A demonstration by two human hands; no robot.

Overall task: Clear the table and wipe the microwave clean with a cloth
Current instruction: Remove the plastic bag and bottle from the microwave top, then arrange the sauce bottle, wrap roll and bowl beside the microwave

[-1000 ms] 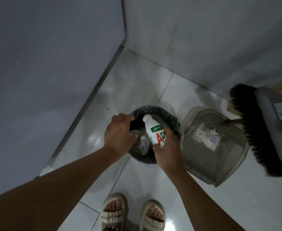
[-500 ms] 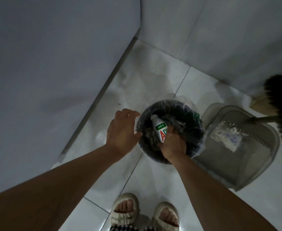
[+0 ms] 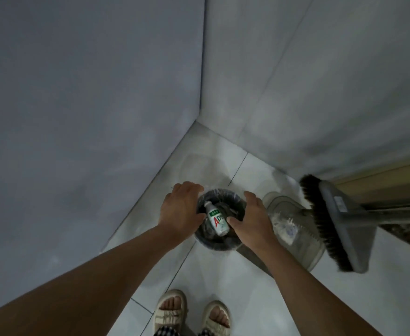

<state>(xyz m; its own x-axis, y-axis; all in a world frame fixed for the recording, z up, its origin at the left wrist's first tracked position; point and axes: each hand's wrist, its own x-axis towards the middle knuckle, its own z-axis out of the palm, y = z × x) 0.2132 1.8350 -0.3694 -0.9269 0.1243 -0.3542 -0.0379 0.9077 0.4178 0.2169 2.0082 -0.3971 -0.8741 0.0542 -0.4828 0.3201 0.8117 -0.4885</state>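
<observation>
A big grey wall (image 3: 78, 105) fills the left side, and it meets another wall at a corner. The floor (image 3: 235, 275) is made of shiny white tiles.

The person's left hand (image 3: 179, 209) is over the left edge of a small round bin (image 3: 213, 243). Its fingers are a little bent and spread, with the thumb by the bin's rim. I cannot tell if it touches the rim. It holds nothing.

Inside the bin, on top of the dark trash, lies a little white bottle (image 3: 217, 219) with a green and red label. It lies on its side. Its long way runs from far-left to near-right, with the cap end pointing away from the person, toward the corner.

The right hand (image 3: 252, 221) is over the right edge of the bin. Its fingers are loose and open, and the thumb points at the bottle but is not on it.

Just right of the bin sits a see-through dustpan (image 3: 296, 229) with white bits in it. A grey broom (image 3: 334, 226) with dark bristles leans over the dustpan.

Down low are two feet in pale sandals (image 3: 191, 314).
</observation>
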